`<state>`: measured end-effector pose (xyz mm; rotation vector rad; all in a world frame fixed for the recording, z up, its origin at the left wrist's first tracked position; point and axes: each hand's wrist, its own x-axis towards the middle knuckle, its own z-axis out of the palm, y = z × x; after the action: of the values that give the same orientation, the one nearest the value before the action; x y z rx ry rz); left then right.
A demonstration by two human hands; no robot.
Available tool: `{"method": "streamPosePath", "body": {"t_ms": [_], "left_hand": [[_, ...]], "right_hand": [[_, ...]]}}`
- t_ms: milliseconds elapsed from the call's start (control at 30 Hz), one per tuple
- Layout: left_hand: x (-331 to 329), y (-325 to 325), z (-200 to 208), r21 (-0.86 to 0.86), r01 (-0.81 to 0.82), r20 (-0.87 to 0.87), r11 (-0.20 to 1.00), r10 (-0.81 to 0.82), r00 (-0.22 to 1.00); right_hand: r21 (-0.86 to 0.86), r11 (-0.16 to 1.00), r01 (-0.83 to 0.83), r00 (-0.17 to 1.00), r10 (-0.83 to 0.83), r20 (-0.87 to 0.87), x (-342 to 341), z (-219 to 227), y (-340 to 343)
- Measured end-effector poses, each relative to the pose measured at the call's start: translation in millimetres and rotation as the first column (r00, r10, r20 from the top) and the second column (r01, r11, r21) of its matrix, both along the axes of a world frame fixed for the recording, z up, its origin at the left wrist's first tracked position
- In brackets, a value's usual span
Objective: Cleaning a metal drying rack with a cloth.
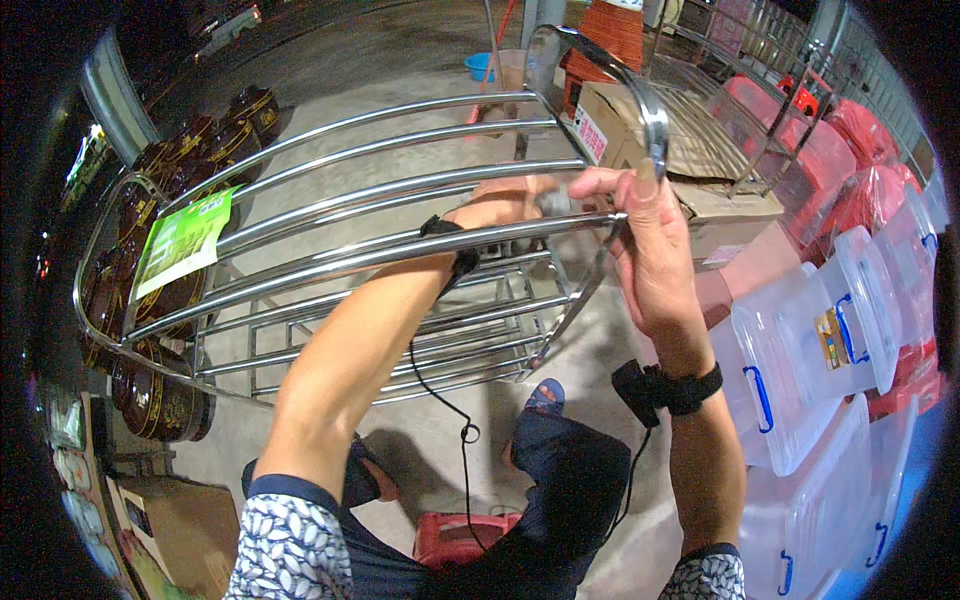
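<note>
A chrome shoe rack [380, 245] made of several parallel tubes stands tilted in front of me, with a green label [185, 240] at its left end. My left hand [505, 205] reaches in between the bars near the right end. Its fingers are partly hidden and smeared by motion. Around the rack's right end frame [655, 125], where a bar meets it, my right hand [655, 235] is closed, thumb up and index finger pointing toward the left hand. Black straps with thin cables sit on both wrists.
Stacked clear plastic boxes [790, 360] with blue handles stand close on the right, before red plastic-wrapped chairs [860, 135]. Cardboard boxes [625, 125] lie beyond the rack. Dark glazed jars [160, 390] line the left. A red stool [455, 535] is beneath me.
</note>
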<state>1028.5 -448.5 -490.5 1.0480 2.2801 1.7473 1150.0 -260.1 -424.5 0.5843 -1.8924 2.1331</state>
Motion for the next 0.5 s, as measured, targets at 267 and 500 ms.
{"method": "streamPosePath", "body": {"t_ms": [267,500], "left_hand": [[86,31,28,-0.597,-0.179,-0.472,0.782,-0.162,0.866],[153,-10,11,-0.608,-0.391,-0.547,0.691,-0.008,0.837]], "right_hand": [[0.065,0.998,0.011,0.999,-0.008,-0.048,-2,0,9],[0.108,0.993,0.046,0.998,-0.042,-0.042,7,3,-5]]}}
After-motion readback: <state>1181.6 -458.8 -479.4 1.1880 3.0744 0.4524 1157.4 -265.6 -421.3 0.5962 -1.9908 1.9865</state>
